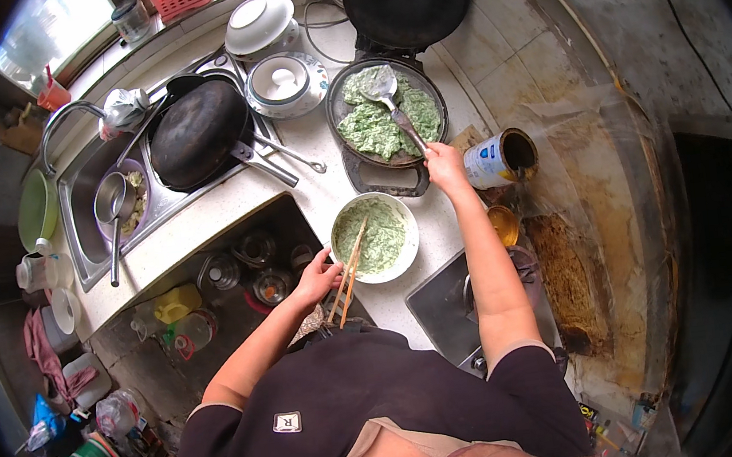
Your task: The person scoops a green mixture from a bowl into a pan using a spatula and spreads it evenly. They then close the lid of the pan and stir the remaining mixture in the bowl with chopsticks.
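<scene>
My right hand (446, 165) grips the dark handle of a metal spatula (381, 82), its blade resting on pale green batter. Several rough portions of this green batter (369, 131) lie in a round flat pan (437, 90) on an electric griddle with a loop handle (395, 187). My left hand (321, 277) is at the left rim of a white bowl (413, 243), its fingers against the bowl's side. Inside the bowl is more shredded green batter (380, 237). A pair of wooden chopsticks (351, 267) leans out of it over the near rim, close to my left fingers.
A black wok (199, 135) lies over the sink (82, 191); a saucepan-like ladle (114, 201) rests in a basin there. Stacked bowls (261, 22) and a bowl with eggs (283, 80) stand behind. A large tin (499, 159) tilts at right, by a stove (437, 301).
</scene>
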A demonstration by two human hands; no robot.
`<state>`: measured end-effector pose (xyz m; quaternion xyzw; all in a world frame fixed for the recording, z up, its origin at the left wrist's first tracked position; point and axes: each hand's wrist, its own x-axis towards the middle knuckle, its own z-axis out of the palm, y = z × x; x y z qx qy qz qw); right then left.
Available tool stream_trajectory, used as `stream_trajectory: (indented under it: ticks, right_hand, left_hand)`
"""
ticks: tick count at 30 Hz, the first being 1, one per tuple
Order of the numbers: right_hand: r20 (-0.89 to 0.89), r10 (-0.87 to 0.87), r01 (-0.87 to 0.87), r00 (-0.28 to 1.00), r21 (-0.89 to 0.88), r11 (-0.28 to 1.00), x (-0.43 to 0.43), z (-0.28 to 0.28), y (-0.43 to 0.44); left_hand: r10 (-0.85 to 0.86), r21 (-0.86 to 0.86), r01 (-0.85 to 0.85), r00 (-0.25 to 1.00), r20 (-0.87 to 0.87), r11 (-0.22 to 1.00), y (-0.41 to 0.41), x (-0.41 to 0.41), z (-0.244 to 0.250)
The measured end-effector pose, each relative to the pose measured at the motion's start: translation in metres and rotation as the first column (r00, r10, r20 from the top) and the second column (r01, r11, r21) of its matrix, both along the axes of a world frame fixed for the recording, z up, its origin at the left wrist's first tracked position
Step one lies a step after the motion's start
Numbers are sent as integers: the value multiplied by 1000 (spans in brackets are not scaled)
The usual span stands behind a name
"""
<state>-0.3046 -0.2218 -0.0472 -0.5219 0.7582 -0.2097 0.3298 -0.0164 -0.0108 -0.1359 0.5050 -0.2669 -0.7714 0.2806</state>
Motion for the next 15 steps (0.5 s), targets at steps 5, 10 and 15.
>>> stream_trajectory:
  ticks: [5,10,15]
  right_hand:
    - [-125,141,-144,982,-17,989,11,19,23]
    - [-272,170,-195,947,-68,979,13,51,35]
    - [-317,218,-244,923,-46,969,18,60,38]
  left_hand:
    - [-30,5,30,999,37,1000,2,3,-3]
    - [10,1,-10,1000,-17,1000,3,2,-9]
    - [24,-5,-24,999,-32,1000,3,1,-8]
